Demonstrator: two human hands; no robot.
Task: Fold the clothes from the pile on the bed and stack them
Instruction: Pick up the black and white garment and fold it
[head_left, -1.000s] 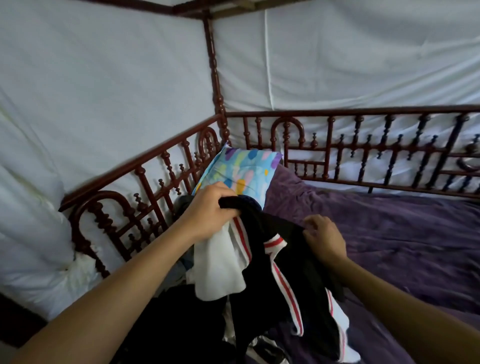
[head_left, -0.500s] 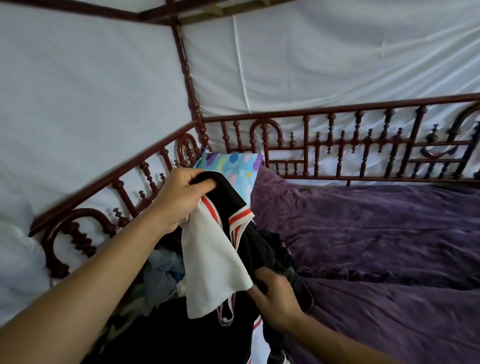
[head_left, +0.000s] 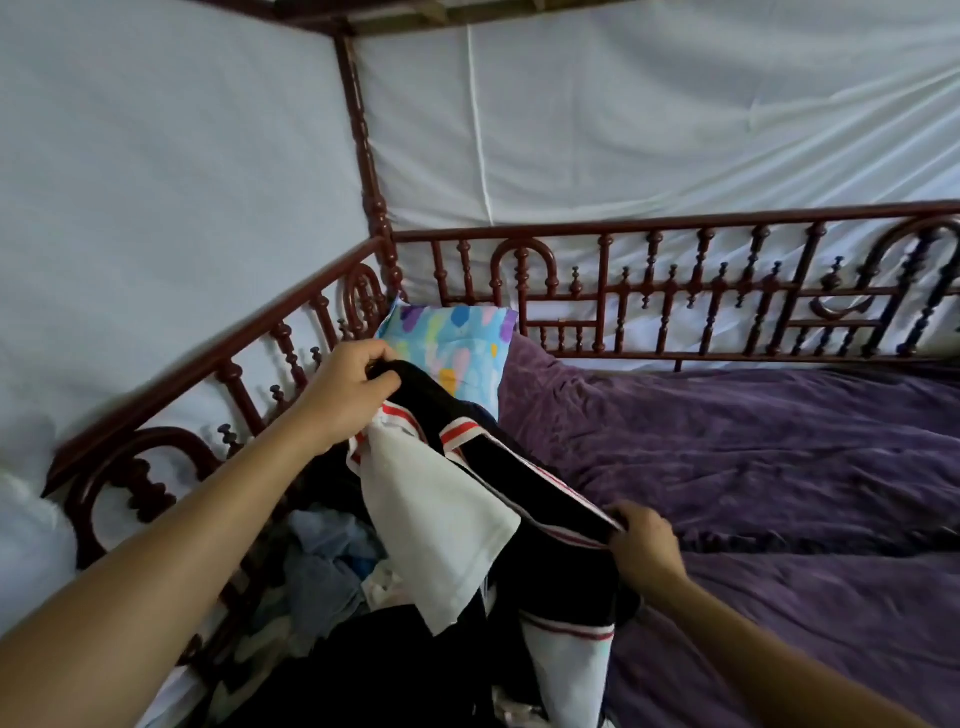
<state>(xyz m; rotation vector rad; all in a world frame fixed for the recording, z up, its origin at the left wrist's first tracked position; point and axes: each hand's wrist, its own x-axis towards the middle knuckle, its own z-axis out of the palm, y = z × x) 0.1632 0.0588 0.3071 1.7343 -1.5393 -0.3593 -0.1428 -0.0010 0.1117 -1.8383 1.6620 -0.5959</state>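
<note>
One left hand (head_left: 348, 395), one right hand (head_left: 644, 551), one striped garment (head_left: 441, 519), one pillow (head_left: 457, 348), perhaps several piled clothes (head_left: 322, 561).

Pile (head_left: 322, 566): near left, against the railing (head_left: 291, 306).
Pillow (head_left: 457, 343): corner, behind the pile.
Blanket (head_left: 753, 441): right of pile and pillow.
Garment (head_left: 519, 483): I hold it stretched between my left hand (head_left: 345, 389), high left, and my right hand (head_left: 644, 545), lower right, above the pile.

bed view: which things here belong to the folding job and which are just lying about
Job: black garment with red-and-white trim, gripped by left hand and right hand; clothes pile beneath.
Lying about: patterned pillow; purple blanket; wooden bed rail.
</note>
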